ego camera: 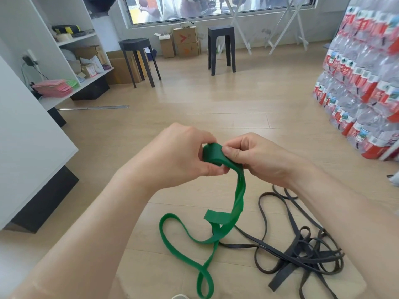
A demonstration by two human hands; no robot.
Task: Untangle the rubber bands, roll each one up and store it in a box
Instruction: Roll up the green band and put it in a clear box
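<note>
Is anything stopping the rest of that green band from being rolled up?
Possibly: the green band trails to the floor, where its loose part lies over the tangled dark bands. Both hands already grip the rolled end. No box is in view.

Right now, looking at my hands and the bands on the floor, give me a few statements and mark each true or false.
1. Both hands, left and right, hold the green band. True.
2. The green band is fully rolled up. False: only a small roll sits in the grip; the rest trails to the floor.
3. The dark bands lie tangled on the floor. True.
4. The dark bands lie left of the green one. False: they lie to its right.
</note>
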